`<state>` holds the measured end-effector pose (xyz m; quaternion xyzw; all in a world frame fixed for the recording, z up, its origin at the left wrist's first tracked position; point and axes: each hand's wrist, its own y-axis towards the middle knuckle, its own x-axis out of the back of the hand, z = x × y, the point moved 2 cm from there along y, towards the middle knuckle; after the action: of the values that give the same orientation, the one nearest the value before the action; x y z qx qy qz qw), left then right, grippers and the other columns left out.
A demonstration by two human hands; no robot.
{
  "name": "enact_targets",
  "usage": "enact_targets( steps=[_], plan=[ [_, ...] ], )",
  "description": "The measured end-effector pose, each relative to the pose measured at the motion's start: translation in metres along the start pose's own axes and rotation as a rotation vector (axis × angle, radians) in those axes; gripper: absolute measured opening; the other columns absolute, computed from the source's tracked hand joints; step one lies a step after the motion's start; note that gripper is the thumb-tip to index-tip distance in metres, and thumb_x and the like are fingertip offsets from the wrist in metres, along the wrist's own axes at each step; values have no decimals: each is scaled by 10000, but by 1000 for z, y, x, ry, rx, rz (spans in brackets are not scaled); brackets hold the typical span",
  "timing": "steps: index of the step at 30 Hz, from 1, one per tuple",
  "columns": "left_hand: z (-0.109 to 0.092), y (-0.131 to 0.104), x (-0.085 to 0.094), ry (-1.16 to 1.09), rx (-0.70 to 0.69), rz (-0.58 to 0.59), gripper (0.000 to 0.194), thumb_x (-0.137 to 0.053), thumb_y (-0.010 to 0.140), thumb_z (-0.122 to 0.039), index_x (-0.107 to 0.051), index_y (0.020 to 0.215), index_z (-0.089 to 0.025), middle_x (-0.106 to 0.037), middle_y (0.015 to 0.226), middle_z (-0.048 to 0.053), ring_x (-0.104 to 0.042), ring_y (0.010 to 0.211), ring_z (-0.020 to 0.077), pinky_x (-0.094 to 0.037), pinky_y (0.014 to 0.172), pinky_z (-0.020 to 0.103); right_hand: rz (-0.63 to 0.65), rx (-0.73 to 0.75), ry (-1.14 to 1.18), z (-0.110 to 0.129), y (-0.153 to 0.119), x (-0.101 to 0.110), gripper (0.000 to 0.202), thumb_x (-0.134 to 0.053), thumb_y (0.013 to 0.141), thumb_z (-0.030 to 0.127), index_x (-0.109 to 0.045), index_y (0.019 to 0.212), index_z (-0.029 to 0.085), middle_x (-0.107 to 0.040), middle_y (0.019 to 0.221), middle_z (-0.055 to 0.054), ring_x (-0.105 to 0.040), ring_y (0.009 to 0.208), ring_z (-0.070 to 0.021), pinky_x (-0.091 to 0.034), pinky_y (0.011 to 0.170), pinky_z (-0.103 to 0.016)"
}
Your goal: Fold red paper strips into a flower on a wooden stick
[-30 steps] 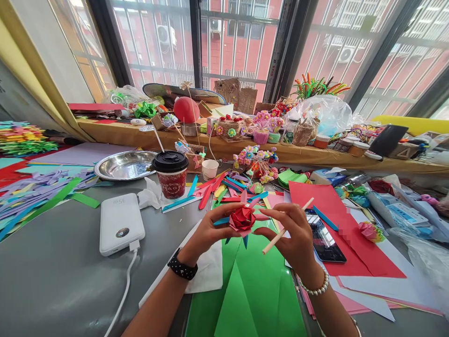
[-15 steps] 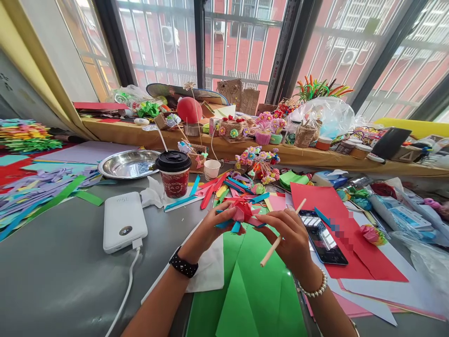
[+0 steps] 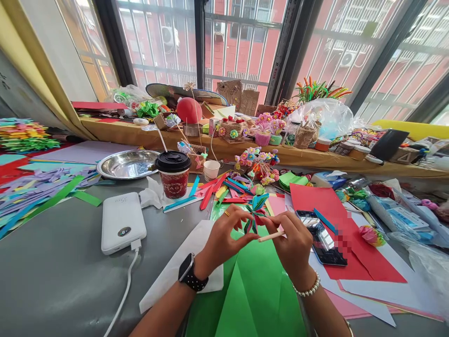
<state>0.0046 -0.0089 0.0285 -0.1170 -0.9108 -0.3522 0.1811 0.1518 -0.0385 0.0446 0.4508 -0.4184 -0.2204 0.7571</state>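
A folded paper flower [image 3: 256, 213] with blue-green and red petals is held up between both hands, its petals spread toward me. My left hand [image 3: 229, 234], wearing a ring and a dark watch, touches the flower's left side with its fingers, the thumb reaching to the tip of a wooden stick [image 3: 271, 237]. My right hand [image 3: 293, 236] pinches the flower's right edge and also holds the stick, which lies across its fingers. Below both hands lies green paper [image 3: 259, 285].
A white power bank [image 3: 123, 222] with a cable, a lidded cup [image 3: 173, 175] and a metal plate [image 3: 105, 168] stand left. On the right are a phone [image 3: 324, 243], red paper [image 3: 372, 267] and wrapped packs. Craft pieces line the sill [image 3: 140, 133].
The flower has been turned over, showing its spread blue-green petals. My left hand has rotated, showing the watch face and ring. The stick now lies flatter, its tip near my left thumb.
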Motion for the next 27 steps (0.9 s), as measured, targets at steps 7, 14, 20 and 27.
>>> enact_targets(
  steps=[7,14,20,27],
  plan=[
    [-6,-4,-6,358,-208,-85,247,-559,702,-253,-494,929,-179,-521,886,65,-485,849,186,-420,738,342,12,-46,-21,3,-4,-5,222,-551,772,271,-524,579,164,-514,513,1,-461,498,-105,-335,500,-226],
    [-7,-6,-5,442,-268,-184,248,-522,726,-162,-494,970,-195,-555,916,52,-512,850,165,-433,739,303,71,-132,76,3,-3,-5,239,-528,783,294,-526,582,164,-522,529,2,-464,508,-103,-330,495,-221],
    [-7,-7,-5,389,-247,-217,202,-523,730,-151,-521,927,-199,-567,890,45,-528,831,155,-450,723,289,80,-126,102,7,-2,-5,177,-537,777,261,-561,628,167,-538,545,-3,-480,517,-108,-341,495,-222],
    [-6,-6,-5,330,-175,-230,159,-520,736,-152,-539,887,-199,-557,867,50,-524,804,157,-468,688,292,80,-132,115,8,-2,-4,138,-535,777,235,-585,665,172,-561,570,-13,-504,549,-120,-358,509,-228]
  ],
)
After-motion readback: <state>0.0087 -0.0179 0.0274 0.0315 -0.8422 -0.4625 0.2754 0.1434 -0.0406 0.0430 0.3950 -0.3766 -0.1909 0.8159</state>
